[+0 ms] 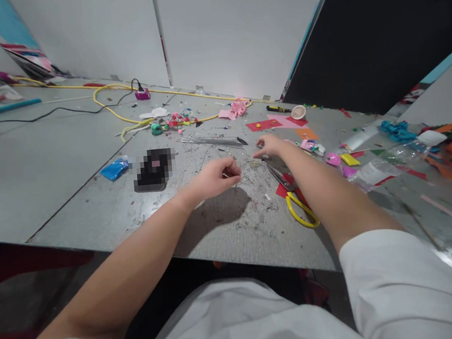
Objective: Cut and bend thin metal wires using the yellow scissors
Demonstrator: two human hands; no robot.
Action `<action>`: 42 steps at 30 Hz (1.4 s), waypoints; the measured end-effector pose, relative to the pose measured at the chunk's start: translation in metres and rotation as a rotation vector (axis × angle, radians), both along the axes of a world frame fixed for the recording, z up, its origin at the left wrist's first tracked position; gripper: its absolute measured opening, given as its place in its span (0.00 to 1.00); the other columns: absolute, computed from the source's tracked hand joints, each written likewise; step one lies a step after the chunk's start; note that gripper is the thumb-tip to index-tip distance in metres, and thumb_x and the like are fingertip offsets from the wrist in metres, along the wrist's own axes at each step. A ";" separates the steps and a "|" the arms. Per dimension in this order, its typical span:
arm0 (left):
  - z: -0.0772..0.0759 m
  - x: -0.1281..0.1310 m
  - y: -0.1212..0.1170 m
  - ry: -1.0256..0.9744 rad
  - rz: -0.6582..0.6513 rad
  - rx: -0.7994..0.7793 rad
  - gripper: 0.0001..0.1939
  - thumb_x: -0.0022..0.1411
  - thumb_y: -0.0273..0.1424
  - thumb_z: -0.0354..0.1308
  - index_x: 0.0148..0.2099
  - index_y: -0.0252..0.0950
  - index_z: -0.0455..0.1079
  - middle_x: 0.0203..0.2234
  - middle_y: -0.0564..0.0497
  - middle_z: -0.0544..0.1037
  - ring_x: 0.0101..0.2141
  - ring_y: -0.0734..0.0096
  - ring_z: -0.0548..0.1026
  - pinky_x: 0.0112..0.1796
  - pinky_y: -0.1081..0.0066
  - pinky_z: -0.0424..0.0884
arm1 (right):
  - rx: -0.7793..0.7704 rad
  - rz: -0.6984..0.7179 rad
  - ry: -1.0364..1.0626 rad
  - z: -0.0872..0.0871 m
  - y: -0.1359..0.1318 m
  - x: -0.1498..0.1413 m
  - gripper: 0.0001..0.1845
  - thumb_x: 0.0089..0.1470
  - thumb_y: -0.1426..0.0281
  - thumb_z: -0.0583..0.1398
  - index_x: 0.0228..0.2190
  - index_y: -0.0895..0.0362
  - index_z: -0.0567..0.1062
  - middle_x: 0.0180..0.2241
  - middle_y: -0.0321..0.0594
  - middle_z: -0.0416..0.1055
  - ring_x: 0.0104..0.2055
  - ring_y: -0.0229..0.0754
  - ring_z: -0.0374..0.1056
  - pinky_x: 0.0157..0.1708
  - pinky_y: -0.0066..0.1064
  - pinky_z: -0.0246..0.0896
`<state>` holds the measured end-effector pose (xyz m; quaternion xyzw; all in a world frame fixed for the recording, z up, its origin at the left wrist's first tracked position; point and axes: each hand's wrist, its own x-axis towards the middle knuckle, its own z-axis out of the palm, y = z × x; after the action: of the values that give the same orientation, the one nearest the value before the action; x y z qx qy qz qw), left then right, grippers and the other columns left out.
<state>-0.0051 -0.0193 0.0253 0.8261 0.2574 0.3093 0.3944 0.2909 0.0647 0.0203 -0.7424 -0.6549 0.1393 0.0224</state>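
My left hand [214, 178] is curled with fingertips pinched on a thin wire [245, 168] just above the grey table [95, 212]. My right hand [269, 145] reaches further out, fingers pinched together near the far end of the same thin strand; what it grips is too small to name. Between and below the hands lie small scraps and wire bits. Yellow-handled scissors [294, 200] lie on a red paper piece just beside my right forearm.
A long clear strip [213, 141] lies beyond the hands. A blue packet [114, 169] and a blurred dark object [154, 169] sit to the left. Coloured paper and foam scraps [339, 159] crowd the right. A yellow cable [118, 113] runs across the back.
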 end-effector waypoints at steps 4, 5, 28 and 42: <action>-0.001 -0.002 0.004 -0.008 -0.030 -0.054 0.04 0.60 0.28 0.64 0.35 0.36 0.72 0.30 0.53 0.79 0.30 0.74 0.76 0.34 0.71 0.72 | -0.026 0.033 -0.050 0.004 0.007 0.000 0.37 0.48 0.60 0.75 0.56 0.64 0.76 0.57 0.55 0.75 0.54 0.51 0.72 0.51 0.32 0.64; 0.000 -0.002 0.005 -0.008 -0.038 -0.068 0.04 0.60 0.28 0.64 0.35 0.36 0.72 0.30 0.53 0.79 0.30 0.74 0.76 0.34 0.72 0.72 | -0.025 0.043 -0.058 0.004 0.009 0.001 0.38 0.47 0.60 0.76 0.56 0.64 0.76 0.56 0.56 0.75 0.54 0.52 0.73 0.51 0.33 0.65; 0.005 -0.001 0.003 -0.020 -0.110 -0.204 0.08 0.59 0.33 0.66 0.37 0.34 0.74 0.29 0.51 0.79 0.31 0.73 0.75 0.34 0.71 0.70 | 0.736 0.258 0.973 0.035 -0.129 -0.085 0.16 0.50 0.64 0.71 0.39 0.52 0.76 0.35 0.38 0.76 0.37 0.42 0.75 0.40 0.39 0.75; -0.003 -0.002 0.011 -0.044 -0.152 -0.251 0.11 0.59 0.37 0.68 0.37 0.34 0.75 0.30 0.50 0.79 0.32 0.71 0.75 0.35 0.70 0.70 | 0.708 0.188 1.072 -0.005 -0.146 -0.112 0.11 0.53 0.66 0.69 0.39 0.51 0.76 0.34 0.38 0.77 0.38 0.42 0.76 0.41 0.39 0.75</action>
<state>-0.0074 -0.0086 0.0218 0.7805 0.2220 0.2620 0.5224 0.1794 -0.0815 0.0156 -0.4572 -0.6216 0.2675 0.5771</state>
